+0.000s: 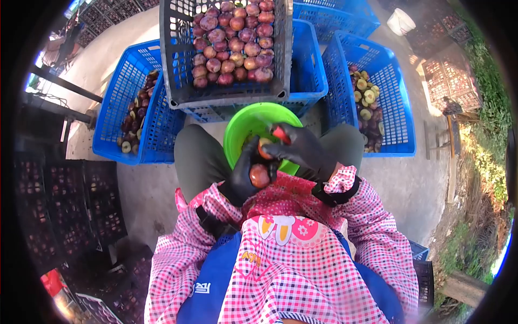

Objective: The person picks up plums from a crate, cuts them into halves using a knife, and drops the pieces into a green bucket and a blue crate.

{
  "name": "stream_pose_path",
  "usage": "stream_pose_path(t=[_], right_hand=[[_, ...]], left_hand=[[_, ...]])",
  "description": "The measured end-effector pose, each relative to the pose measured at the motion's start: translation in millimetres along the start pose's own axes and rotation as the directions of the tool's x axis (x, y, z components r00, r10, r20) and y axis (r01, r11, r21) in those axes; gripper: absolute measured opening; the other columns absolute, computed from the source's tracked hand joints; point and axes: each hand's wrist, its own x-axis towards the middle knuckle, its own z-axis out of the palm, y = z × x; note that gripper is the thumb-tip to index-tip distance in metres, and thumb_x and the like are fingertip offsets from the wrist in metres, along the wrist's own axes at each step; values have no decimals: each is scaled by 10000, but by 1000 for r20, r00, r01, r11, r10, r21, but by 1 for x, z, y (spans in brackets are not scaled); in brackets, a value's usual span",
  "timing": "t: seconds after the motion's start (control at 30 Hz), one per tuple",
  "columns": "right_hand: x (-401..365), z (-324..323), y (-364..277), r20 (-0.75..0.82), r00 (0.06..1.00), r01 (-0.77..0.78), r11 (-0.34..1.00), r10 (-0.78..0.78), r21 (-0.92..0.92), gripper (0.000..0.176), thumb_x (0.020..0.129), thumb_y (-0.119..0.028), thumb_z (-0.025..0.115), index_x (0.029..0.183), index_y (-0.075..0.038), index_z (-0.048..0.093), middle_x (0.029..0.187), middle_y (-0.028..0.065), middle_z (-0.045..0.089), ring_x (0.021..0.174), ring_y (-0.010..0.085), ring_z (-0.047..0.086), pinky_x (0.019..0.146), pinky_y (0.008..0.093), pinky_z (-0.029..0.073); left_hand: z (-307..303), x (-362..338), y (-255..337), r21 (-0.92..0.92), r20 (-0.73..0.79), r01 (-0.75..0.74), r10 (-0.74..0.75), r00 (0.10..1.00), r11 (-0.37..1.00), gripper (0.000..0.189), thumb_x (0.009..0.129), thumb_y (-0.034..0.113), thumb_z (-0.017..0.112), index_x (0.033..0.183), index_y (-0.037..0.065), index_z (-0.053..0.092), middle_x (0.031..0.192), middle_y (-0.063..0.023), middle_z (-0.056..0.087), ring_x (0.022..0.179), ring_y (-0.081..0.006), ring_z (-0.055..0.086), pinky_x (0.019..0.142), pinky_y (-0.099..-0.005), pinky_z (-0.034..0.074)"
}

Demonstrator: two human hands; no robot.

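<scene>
My left hand (242, 177), in a black glove, is closed around a reddish plum (260, 175) near my lap. A second plum (264, 147) sits between the fingers of both hands, partly covered by them. My right hand (307, 150), also black-gloved, grips a small red-handled knife (280, 134); its blade is blurred. Both hands are over the near part of a bright green bucket (235, 127) between my knees. What lies in the bucket is mostly hidden. Straight ahead, a dark crate (226, 95) full of whole plums (232, 46) rests tilted on a blue crate (310, 59).
A blue crate (116, 97) at left holds dark plums and cut pieces (132, 121). The blue crate (396, 102) at right contains yellowish cut plums (367, 94). Stacked dark crates (75, 200) stand far left. A white bucket (401, 22) is at back right.
</scene>
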Motion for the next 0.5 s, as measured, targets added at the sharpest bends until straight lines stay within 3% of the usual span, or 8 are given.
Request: stream_pose_path(t=[0.07, 0.13, 0.17, 0.23, 0.3, 0.37, 0.47, 0.5], right_hand=[[4, 0, 3, 112, 988, -115, 990, 105, 87, 471, 822, -283, 801, 1160, -13, 614, 995, 45, 670, 864, 121, 622, 796, 289, 508], [4, -1, -1, 183, 967, -211, 956, 174, 203, 422, 832, -272, 799, 1115, -4, 639, 980, 42, 677, 878, 114, 631, 782, 273, 513], [1, -1, -5, 10, 999, 49, 999, -49, 6, 370, 846, -260, 786, 1074, 2, 657, 937, 44, 691, 828, 115, 649, 717, 265, 526], [-13, -36, -17, -152, 985, 85, 996, -82, 18, 362, 855, -265, 778, 1067, 5, 661, 889, 61, 709, 807, 125, 670, 704, 273, 540], [-33, -97, -21, -364, 768, 293, 794, -528, -533, 288, 870, -245, 754, 1005, -9, 658, 889, 84, 729, 774, 159, 697, 706, 308, 553], [-61, -148, -35, -614, 696, -99, 798, -372, -595, 370, 869, -323, 746, 1060, -21, 649, 933, 107, 726, 827, 193, 700, 728, 339, 539], [-73, -183, -15, -758, 560, -118, 873, -334, -473, 354, 896, -315, 723, 1077, -21, 642, 889, 96, 704, 789, 150, 652, 716, 310, 508], [-71, -181, -13, -787, 557, -169, 892, -264, -419, 342, 902, -307, 720, 1078, -24, 642, 871, 83, 692, 776, 136, 626, 711, 301, 500]], left_hand=[[18, -3, 8, -14, -245, 159, -158, 957, 987, 533, 1022, 555, 346, 1155, 86, 562, 854, -86, 641, 668, -156, 620, 627, -309, 529], [26, -3, 18, -106, -251, 180, -201, 947, 978, 584, 1002, 591, 368, 1189, 70, 556, 873, -109, 662, 602, -156, 613, 542, -307, 515], [30, -7, 32, 84, -417, 198, -147, 897, 977, 540, 1019, 541, 375, 1182, 64, 566, 844, -109, 657, 620, -154, 610, 561, -308, 517], [18, -20, 70, 414, -522, 78, 167, 836, 907, 516, 1029, 504, 396, 1132, 46, 612, 828, -106, 676, 564, -152, 588, 516, -330, 503], [-98, -82, 136, 810, -536, 204, 551, 640, 550, 547, 1015, 488, 431, 1116, 3, 663, 946, -153, 693, 720, -186, 659, 620, -311, 498], [-40, -73, 208, 852, -35, 488, 909, 414, -189, 514, 991, 399, 531, 1238, -49, 587, 1087, -169, 669, 914, -226, 652, 807, -334, 506], [-22, -34, 230, 750, 165, 423, 763, 624, -508, 522, 962, 402, 573, 1221, -52, 582, 1105, -250, 656, 1048, -353, 644, 902, -407, 489], [-18, -5, 223, 881, 49, 325, 750, 660, -344, 540, 952, 415, 579, 1239, -42, 573, 1108, -258, 654, 1039, -373, 643, 897, -410, 491]])
